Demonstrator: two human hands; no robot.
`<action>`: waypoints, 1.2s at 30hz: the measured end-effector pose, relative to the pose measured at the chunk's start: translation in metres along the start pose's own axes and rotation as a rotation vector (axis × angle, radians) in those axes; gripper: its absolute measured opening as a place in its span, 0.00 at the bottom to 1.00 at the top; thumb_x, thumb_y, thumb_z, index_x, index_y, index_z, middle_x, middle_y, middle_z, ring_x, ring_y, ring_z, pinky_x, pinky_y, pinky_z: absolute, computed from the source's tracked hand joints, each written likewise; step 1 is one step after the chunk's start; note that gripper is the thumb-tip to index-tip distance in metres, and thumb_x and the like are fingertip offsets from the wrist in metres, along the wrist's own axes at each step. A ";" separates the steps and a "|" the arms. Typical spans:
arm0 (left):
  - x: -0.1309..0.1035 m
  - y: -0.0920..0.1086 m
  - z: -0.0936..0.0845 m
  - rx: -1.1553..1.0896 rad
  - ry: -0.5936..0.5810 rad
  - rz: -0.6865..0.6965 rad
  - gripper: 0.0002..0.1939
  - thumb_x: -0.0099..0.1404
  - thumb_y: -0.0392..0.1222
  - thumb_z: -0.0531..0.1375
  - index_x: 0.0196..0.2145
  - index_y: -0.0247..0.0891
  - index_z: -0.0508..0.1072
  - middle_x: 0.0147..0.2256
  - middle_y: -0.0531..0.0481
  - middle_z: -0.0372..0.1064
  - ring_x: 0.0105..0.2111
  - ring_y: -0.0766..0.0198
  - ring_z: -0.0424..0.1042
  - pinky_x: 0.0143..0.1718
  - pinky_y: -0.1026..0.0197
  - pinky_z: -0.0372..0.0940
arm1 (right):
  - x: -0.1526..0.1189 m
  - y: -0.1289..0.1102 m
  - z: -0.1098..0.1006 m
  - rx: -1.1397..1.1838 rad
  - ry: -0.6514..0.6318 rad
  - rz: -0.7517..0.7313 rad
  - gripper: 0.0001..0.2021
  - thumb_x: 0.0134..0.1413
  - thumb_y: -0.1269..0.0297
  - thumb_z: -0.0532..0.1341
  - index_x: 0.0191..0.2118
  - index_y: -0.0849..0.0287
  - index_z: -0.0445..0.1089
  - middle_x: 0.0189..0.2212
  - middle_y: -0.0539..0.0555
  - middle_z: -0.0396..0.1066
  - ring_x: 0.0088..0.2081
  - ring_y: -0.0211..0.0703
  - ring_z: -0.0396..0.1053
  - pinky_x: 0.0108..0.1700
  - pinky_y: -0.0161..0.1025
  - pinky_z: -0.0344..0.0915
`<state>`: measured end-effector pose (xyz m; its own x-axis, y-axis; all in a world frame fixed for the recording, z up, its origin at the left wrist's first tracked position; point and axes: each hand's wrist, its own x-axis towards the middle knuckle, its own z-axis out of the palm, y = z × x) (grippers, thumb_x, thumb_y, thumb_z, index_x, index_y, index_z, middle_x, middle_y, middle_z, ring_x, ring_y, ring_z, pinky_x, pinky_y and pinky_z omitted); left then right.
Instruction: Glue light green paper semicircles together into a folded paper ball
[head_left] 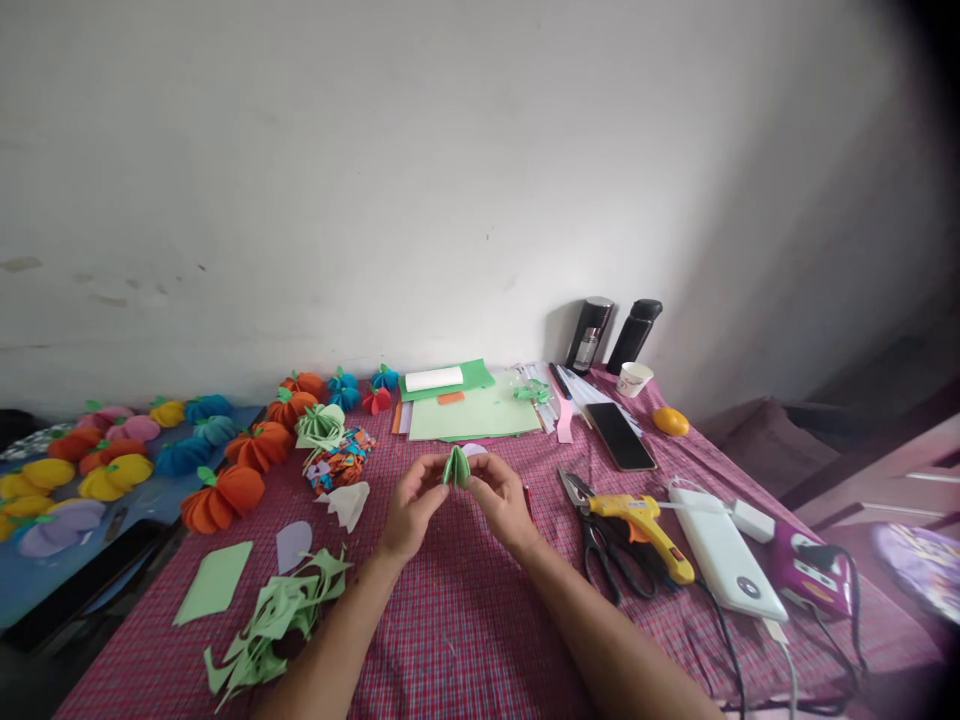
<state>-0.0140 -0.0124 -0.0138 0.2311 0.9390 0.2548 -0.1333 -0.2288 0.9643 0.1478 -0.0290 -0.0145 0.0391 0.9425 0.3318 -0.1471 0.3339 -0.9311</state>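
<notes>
A small folded piece of green paper (pixel 456 467) is held up over the middle of the table, its pleats fanning out. My left hand (pixel 414 503) pinches its left side between thumb and fingers. From the other side my right hand (pixel 496 497) grips it the same way. Behind the hands, part of a pale lilac paper piece (pixel 474 450) shows. Left of my left hand lie a crumpled white paper piece (pixel 347 505), a lilac rounded cutout (pixel 293 546) and light green paper scraps (pixel 289 610).
Paper pumpkins (pixel 259 446) in several colours crowd the left side. Sheets of paper (pixel 472 418) lie at the back. To the right are scissors (pixel 611 560), a yellow glue gun (pixel 637 525), a phone (pixel 619 436), a white power bank (pixel 724 550), cables, a paper cup (pixel 634 379) and dark bottles (pixel 590 335).
</notes>
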 end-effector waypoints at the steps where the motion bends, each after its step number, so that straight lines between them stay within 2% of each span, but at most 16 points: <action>1: 0.001 -0.002 0.000 -0.009 0.010 0.003 0.18 0.62 0.41 0.60 0.50 0.37 0.73 0.50 0.43 0.75 0.52 0.52 0.73 0.57 0.51 0.65 | 0.000 0.000 0.000 0.003 -0.004 -0.002 0.07 0.57 0.61 0.63 0.40 0.56 0.73 0.36 0.52 0.75 0.37 0.44 0.70 0.41 0.39 0.68; 7: 0.004 -0.008 0.001 -0.063 0.087 -0.051 0.16 0.65 0.44 0.57 0.49 0.38 0.74 0.48 0.45 0.76 0.48 0.54 0.73 0.51 0.55 0.66 | 0.000 0.003 0.001 -0.047 -0.007 -0.059 0.06 0.59 0.63 0.61 0.39 0.56 0.74 0.36 0.52 0.74 0.38 0.44 0.70 0.43 0.40 0.68; 15: 0.001 0.002 0.003 0.034 0.058 -0.017 0.17 0.65 0.42 0.61 0.51 0.39 0.72 0.49 0.45 0.75 0.49 0.56 0.73 0.53 0.55 0.65 | -0.002 -0.001 0.002 -0.222 -0.015 -0.114 0.07 0.56 0.66 0.60 0.40 0.57 0.73 0.36 0.52 0.73 0.37 0.43 0.70 0.41 0.38 0.67; 20: 0.002 0.004 0.003 0.091 0.083 -0.010 0.14 0.64 0.42 0.61 0.48 0.39 0.73 0.46 0.47 0.76 0.46 0.58 0.73 0.50 0.58 0.66 | -0.002 -0.002 0.002 -0.216 -0.016 -0.115 0.08 0.54 0.70 0.59 0.39 0.57 0.73 0.35 0.51 0.73 0.36 0.42 0.69 0.41 0.38 0.66; 25: 0.003 0.003 0.003 0.109 0.134 0.000 0.15 0.65 0.46 0.63 0.47 0.38 0.76 0.45 0.47 0.77 0.44 0.58 0.74 0.49 0.59 0.65 | -0.001 -0.001 0.002 -0.225 0.001 -0.132 0.05 0.56 0.68 0.58 0.36 0.58 0.72 0.32 0.51 0.71 0.35 0.42 0.68 0.39 0.37 0.65; 30: 0.004 -0.004 0.001 0.030 0.183 -0.001 0.16 0.65 0.47 0.63 0.48 0.37 0.77 0.46 0.45 0.77 0.47 0.56 0.74 0.52 0.56 0.65 | -0.001 -0.001 0.001 -0.234 -0.015 -0.209 0.05 0.55 0.70 0.58 0.35 0.58 0.72 0.32 0.51 0.70 0.35 0.42 0.67 0.40 0.38 0.65; 36: 0.005 -0.009 0.000 -0.160 0.167 -0.046 0.13 0.64 0.47 0.64 0.44 0.38 0.79 0.44 0.45 0.78 0.44 0.57 0.76 0.50 0.55 0.67 | -0.003 0.002 0.000 -0.243 -0.093 -0.216 0.10 0.55 0.71 0.61 0.43 0.56 0.73 0.39 0.53 0.72 0.41 0.44 0.69 0.46 0.41 0.68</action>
<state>-0.0113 -0.0054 -0.0216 0.0791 0.9800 0.1826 -0.2806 -0.1539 0.9474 0.1475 -0.0306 -0.0175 -0.0482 0.8485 0.5270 0.0955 0.5292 -0.8431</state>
